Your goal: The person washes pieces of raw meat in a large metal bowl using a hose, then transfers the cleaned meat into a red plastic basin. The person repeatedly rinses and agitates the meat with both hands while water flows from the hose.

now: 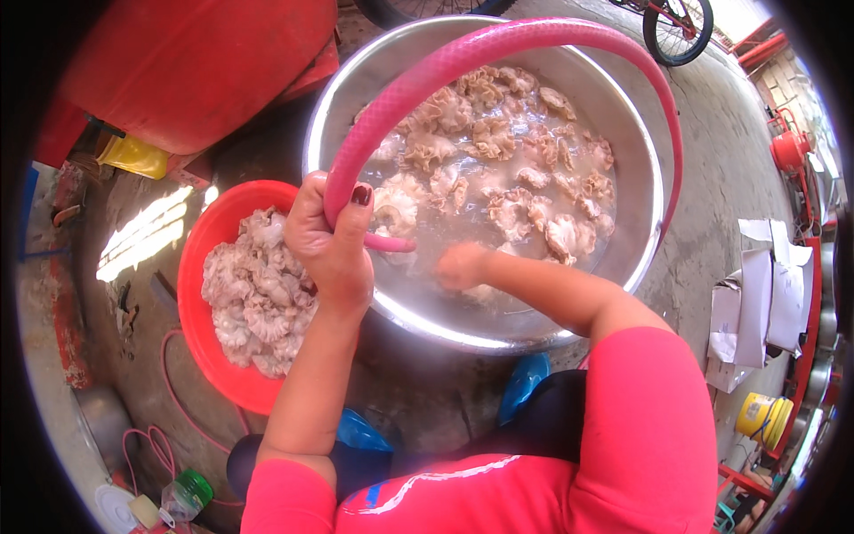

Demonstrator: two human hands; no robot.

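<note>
My left hand (337, 250) grips a pink braided hose (567, 32) near its end, thumb laid along it. The hose arches over a wide metal basin (632, 180), and its end points down toward the cloudy water. Frilly, pale-brown pieces that look like animal intestine (440, 110) lie in that water. My right hand (460, 265) reaches into the near side of the basin, blurred and partly under the surface. Whether its fingers hold anything is hidden. Left of the basin, beside my left forearm, a red plastic tub (192, 314) holds a heap of similar frilly pieces (257, 294).
A big red container (193, 67) looms at upper left, above a yellow container (137, 157). Thin pink tubing (175, 394) loops over the concrete floor near a green-ended plastic bottle (190, 494). At right stand white cartons (754, 307) and a yellow bucket (760, 419). A bicycle wheel (677, 30) shows beyond.
</note>
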